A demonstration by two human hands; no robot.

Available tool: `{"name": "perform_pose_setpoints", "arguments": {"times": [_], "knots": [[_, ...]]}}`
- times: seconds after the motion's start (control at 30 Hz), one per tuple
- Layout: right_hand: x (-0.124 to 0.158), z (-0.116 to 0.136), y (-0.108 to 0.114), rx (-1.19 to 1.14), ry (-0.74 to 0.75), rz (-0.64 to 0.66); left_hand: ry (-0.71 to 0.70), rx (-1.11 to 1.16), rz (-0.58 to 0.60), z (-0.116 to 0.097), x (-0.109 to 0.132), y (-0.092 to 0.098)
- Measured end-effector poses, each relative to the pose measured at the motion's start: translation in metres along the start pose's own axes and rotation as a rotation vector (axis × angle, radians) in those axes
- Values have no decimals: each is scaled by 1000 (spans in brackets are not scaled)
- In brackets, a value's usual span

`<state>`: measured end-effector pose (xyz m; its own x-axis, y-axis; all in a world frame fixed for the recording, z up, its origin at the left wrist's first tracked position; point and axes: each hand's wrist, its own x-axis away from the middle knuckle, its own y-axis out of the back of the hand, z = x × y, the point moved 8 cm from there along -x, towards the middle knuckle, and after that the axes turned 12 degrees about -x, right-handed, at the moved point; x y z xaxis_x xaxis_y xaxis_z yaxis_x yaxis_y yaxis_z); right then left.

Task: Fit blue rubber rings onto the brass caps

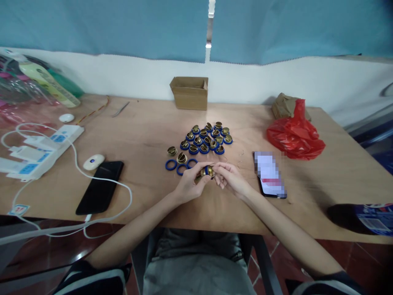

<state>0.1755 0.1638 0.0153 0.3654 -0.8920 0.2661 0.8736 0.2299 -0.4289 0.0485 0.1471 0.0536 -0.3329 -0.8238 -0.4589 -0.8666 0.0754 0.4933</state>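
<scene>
Between my two hands, over the near middle of the table, is a round brass fitting [209,171] with a blue ring around it. The thumb and fingers of my left hand [192,182] grip it from the left. My right hand [230,176] pinches its right side with the thumb and forefinger, the other fingers curled below. Just left of the hands lie several loose blue rings [171,165] and two brass fittings without rings, one of them a brass fitting [181,157] near the rings. Behind is a cluster of ringed brass fittings [204,147].
An open cardboard box [190,96] stands by the wall. To the right are a lit phone [269,174], a red plastic bag [296,139] and a dark bottle [362,219]. A black phone [100,188], white cable and power strip [46,151] occupy the left.
</scene>
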Motion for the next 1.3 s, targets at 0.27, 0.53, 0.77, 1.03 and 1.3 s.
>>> {"name": "perform_pose_setpoints", "arguments": {"times": [0.27,0.53,0.77,1.03,1.3], "knots": [[0,1,-5,32,28,70,-17,-49,-15,-3,-1,4],[-1,5,-5,107,58,65,-72,-95,-27,-5,-2,3],[-2,2,-5,80,60,44,-51,-106,-31,-1,0,2],[-3,-3,-5,20,48,55,-35,-109,-28,2,0,1],[-2,-2,-5,48,58,61,-16,-91,-13,3,1,0]]}}
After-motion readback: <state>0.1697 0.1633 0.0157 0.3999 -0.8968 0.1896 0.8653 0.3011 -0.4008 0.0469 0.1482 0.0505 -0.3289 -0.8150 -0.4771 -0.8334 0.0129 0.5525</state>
